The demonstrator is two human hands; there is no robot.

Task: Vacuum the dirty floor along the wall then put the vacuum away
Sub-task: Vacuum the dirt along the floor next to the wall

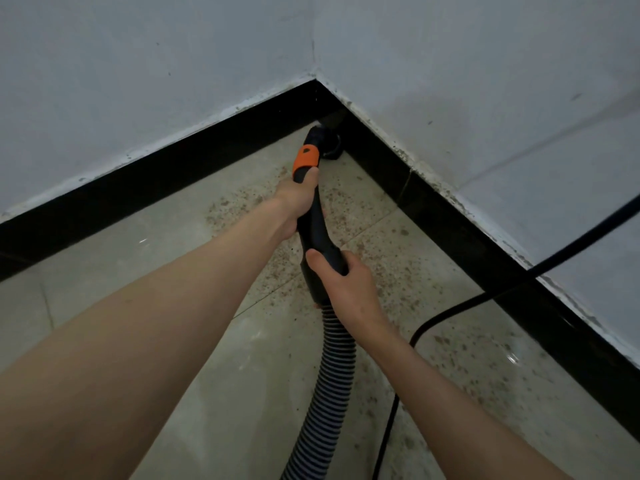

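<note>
I hold a black vacuum wand (313,230) with an orange collar (305,160) in both hands. My left hand (294,202) grips it just below the collar. My right hand (346,282) grips its lower end, where the ribbed grey hose (327,382) joins. The black nozzle (329,142) sits on the floor in the corner of the room, against the black skirting (173,174). Brown specks of dirt (460,358) are scattered over the pale tiled floor, thickest along the right wall and around the wand.
Two pale walls (138,64) meet at the corner. A black power cable (450,313) runs from the right wall down across the floor, right of the hose. The floor tiles at the left (104,271) look cleaner.
</note>
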